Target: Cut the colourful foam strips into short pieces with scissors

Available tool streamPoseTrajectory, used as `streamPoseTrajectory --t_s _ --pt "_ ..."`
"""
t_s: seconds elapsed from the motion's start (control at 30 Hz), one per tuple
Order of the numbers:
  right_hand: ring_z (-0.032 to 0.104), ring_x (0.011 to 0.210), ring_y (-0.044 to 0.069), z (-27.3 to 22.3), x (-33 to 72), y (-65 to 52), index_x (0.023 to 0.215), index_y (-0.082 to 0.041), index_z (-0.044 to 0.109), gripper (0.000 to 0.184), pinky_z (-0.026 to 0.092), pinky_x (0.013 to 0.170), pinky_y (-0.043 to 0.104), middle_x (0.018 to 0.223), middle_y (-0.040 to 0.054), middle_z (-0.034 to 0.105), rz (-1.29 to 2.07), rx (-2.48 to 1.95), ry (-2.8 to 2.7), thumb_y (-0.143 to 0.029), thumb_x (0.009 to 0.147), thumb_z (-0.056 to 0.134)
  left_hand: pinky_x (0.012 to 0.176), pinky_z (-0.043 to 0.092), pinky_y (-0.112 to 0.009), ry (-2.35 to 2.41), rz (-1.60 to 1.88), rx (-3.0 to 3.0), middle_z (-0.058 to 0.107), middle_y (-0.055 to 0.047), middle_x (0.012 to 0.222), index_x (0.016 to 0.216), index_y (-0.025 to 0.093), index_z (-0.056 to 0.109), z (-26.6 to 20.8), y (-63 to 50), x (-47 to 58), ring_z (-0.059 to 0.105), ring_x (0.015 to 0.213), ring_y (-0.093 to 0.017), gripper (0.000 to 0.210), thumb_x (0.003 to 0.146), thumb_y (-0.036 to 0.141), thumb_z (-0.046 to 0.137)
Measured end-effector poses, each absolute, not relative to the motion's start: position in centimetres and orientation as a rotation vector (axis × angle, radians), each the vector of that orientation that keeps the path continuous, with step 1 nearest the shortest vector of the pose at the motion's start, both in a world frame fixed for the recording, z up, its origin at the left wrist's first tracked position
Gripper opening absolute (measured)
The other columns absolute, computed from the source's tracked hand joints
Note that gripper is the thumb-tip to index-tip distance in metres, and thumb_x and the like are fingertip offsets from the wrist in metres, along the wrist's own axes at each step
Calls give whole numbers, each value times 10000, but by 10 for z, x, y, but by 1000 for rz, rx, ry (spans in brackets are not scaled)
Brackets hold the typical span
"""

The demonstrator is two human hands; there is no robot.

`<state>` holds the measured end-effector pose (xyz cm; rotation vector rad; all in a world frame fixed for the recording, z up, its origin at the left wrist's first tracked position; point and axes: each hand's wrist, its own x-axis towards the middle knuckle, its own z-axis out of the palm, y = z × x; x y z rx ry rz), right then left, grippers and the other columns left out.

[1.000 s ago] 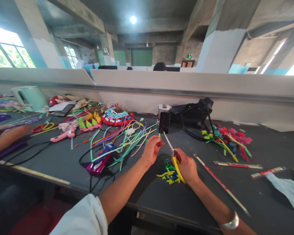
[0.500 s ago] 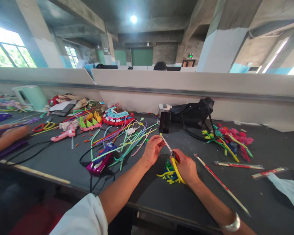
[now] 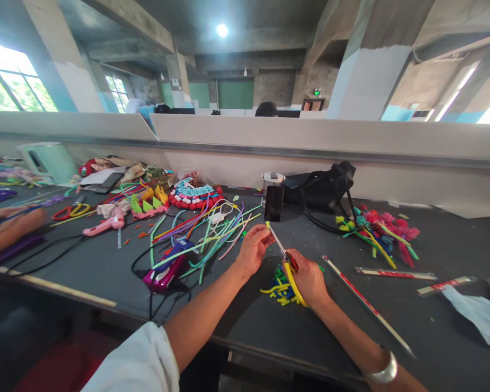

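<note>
My left hand (image 3: 253, 249) is closed in a pinch on a small yellow strip (image 3: 268, 224), most of it hidden by the fingers. In my right hand (image 3: 309, 276) is a pair of scissors (image 3: 278, 239) with red and yellow handles. Their blades point up and left, and the tips reach the strip at my left fingertips. Beneath the scissors lies a pile of short cut pieces (image 3: 281, 288) in yellow, blue and green, partly covered by the handle and my right hand.
A phone (image 3: 274, 203) leans upright behind my hands, near a black bag (image 3: 329, 188). Long fuzzy stems (image 3: 212, 239) and a purple box (image 3: 163, 275) lie left. Colourful fuzzy flowers (image 3: 386, 228) and wrapped sticks (image 3: 367, 305) lie right. A co-worker's hands (image 3: 22, 224) are far left.
</note>
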<state>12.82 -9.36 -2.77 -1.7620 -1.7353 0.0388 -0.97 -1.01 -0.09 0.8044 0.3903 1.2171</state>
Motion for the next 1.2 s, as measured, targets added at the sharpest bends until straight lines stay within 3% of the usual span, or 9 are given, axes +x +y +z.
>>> streamPoseTrajectory --t_s 0.17,0.37,0.5,0.83,1.2 --pt "602 594 140 -30 136 -87 932 -223 602 190 395 572 210 714 -5 658 141 -1631 -1608 -334 831 486 689 429 -262 372 1142 810 557 18 655 714 148 582 -1 -11 -11 544 618 -99 144 651 225 686" --pt "608 696 149 -28 140 -82 932 -194 598 259 457 658 240 858 31 660 241 -1437 -1444 -413 833 502 606 389 -240 335 953 875 513 19 625 690 139 568 -2 -17 -9 508 570 -93 114 650 191 661" --pt "587 640 152 -24 136 -86 948 -192 595 305 469 614 263 796 35 645 310 -1377 -1358 -460 833 505 608 398 -246 331 824 923 485 21 594 674 142 568 -4 -19 -8 484 555 -95 93 650 182 649" --pt "556 644 116 -21 135 -87 1003 -214 559 258 456 636 247 791 -13 594 266 -1331 -1326 -386 811 562 534 404 -245 455 594 1077 504 -6 598 642 147 592 -15 -21 -6 464 512 -98 141 616 238 697" --pt "568 664 121 -20 139 -85 994 -204 553 218 450 648 243 810 -5 593 78 -1345 -1384 -324 814 525 587 358 -225 687 985 1880 558 1 662 729 145 642 -10 -26 -1 477 622 -106 101 694 240 644"
